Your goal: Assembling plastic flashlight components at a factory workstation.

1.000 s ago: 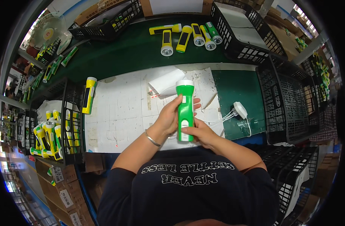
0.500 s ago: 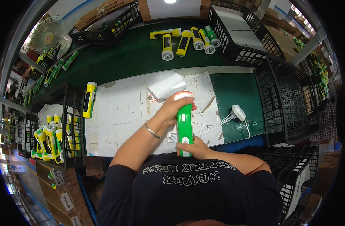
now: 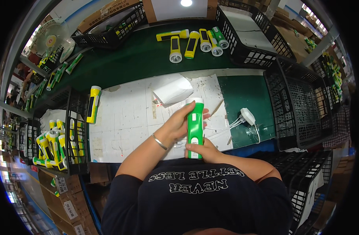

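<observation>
A green flashlight [image 3: 194, 127] with a white head stands nearly lengthwise in front of my chest, held between both hands. My left hand [image 3: 181, 123] is wrapped round its upper part just below the head, fingers showing past the far side. Around the lower end, beside a white oval switch, my right hand [image 3: 207, 151] is closed, its thumb lying across the body. Beneath the flashlight, a white charger [image 3: 248, 116] trails several white cables across the worktop [image 3: 120, 137]. A crumpled white paper sheet [image 3: 173, 91] lies just beyond my left hand.
One yellow flashlight [image 3: 93, 105] lies at the worktop's left edge. A black crate [image 3: 78, 156] full of yellow-green flashlights is at left. Several flashlights [image 3: 191, 45] rest at the back. Black crates [image 3: 301, 105] stand at right. A fan [image 3: 51, 39] is far left.
The flashlight has moved slightly right and turned a little. My left hand has slid down off its head, so the white head now shows. My right hand still grips the lower end.
</observation>
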Action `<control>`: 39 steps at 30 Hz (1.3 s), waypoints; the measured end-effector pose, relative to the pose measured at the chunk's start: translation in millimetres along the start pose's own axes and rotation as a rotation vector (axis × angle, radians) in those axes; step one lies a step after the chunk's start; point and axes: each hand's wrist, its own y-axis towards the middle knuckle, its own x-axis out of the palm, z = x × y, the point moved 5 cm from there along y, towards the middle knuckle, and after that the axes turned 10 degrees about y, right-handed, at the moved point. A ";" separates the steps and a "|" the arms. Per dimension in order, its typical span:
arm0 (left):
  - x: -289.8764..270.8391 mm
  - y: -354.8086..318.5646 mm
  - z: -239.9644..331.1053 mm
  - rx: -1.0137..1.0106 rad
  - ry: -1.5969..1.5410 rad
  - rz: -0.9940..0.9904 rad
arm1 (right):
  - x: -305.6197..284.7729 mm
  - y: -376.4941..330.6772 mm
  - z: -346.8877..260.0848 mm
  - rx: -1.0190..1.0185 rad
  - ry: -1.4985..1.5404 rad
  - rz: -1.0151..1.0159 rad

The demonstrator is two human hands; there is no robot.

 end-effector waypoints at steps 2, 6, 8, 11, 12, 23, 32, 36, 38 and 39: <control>8.9 -13.8 -12.7 0.049 0.239 0.026 | 0.9 0.7 -6.3 0.011 0.037 0.035; 8.6 -23.7 -7.4 0.101 0.346 0.228 | 0.0 3.4 -13.7 0.073 -0.042 0.095; -8.6 -15.0 2.8 0.179 0.210 0.247 | -9.5 6.3 -18.3 0.039 -0.034 0.098; -6.5 -20.0 23.9 0.229 0.233 0.216 | -39.2 15.1 -41.2 -0.250 -0.302 0.126; -1.5 -21.9 29.4 0.273 0.275 0.217 | -35.9 10.9 -62.0 -0.419 -0.517 0.113; 0.3 -31.5 34.1 0.399 0.598 0.316 | 32.2 -6.7 -95.0 -0.910 -1.813 0.125; -16.2 -31.8 50.6 0.458 0.271 0.273 | 43.5 -6.7 -96.6 -0.854 -1.391 0.034; -23.0 -19.1 38.0 0.338 0.185 0.189 | 4.9 44.3 -106.4 -0.589 -0.975 0.226; -18.5 -27.1 35.6 0.196 0.083 0.173 | -2.8 50.4 -108.8 -0.540 -0.709 0.205; -19.1 -27.9 35.2 0.122 0.047 0.095 | -9.6 54.2 -114.0 -0.533 -0.669 0.228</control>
